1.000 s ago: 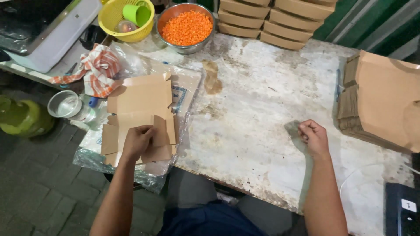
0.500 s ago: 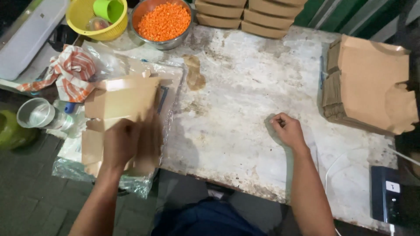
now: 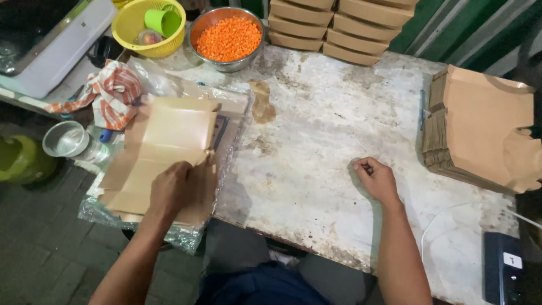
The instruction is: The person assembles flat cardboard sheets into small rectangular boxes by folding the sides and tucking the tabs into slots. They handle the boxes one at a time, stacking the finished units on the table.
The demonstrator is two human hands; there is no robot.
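Flat cardboard box (image 3: 169, 141) under left hand (image 3: 172, 189), right hand (image 3: 377, 179) well apart

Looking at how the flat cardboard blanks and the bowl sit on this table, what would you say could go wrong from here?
The stack of flat cardboard blanks under the left hand lies on a plastic sheet that overhangs the table's near edge, so a pull might slide the pile off. The tabletop looks stained and worn, which could soil a blank laid there. The metal bowl of orange bits stands close behind the pile and might be knocked. The right hand rests as a fist on the table.
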